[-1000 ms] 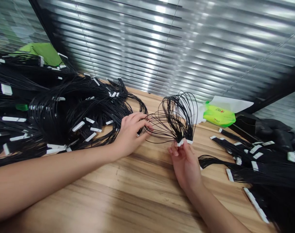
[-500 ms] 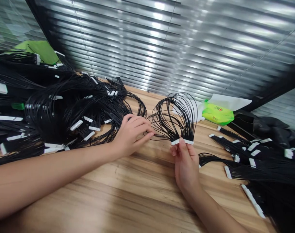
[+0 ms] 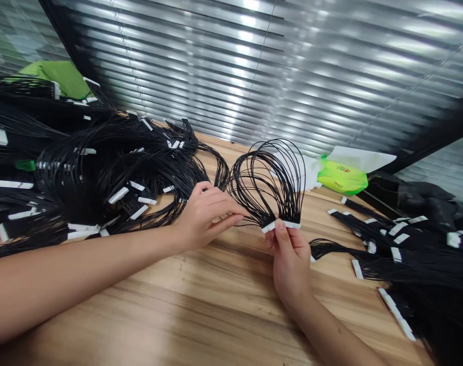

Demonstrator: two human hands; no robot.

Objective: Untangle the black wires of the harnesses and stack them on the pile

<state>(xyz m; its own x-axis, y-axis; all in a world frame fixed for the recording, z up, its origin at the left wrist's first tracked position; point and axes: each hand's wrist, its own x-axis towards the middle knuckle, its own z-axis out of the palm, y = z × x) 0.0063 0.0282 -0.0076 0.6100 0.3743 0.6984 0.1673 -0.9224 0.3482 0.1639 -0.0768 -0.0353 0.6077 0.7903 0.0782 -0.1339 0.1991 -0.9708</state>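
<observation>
From where I sit, I have the looped wire bundle (image 3: 291,203) just right of the middle of the frame, its black strands arching up and over from two white connectors at its base. The right hand's grip (image 3: 292,262), lower right of centre, pinches those ends between thumb and fingers: the left connector (image 3: 268,227) tilts, while the right connector (image 3: 293,224) lies nearly level beside it. I see the left hand's grip (image 3: 206,216) at the centre, thumb and forefinger drawn close together at the strands on the bundle's left side; I cannot tell whether any wire is pinched there. Below both hands I have the wooden tabletop (image 3: 216,300). A large heap of black cables (image 3: 151,168) with white ends fills the left of the frame, and more cables (image 3: 425,269) lie at the lower right. Right of centre, farther back, I make out a green packet (image 3: 341,179) against white paper (image 3: 363,156), with slatted blinds (image 3: 201,61) across the top.
</observation>
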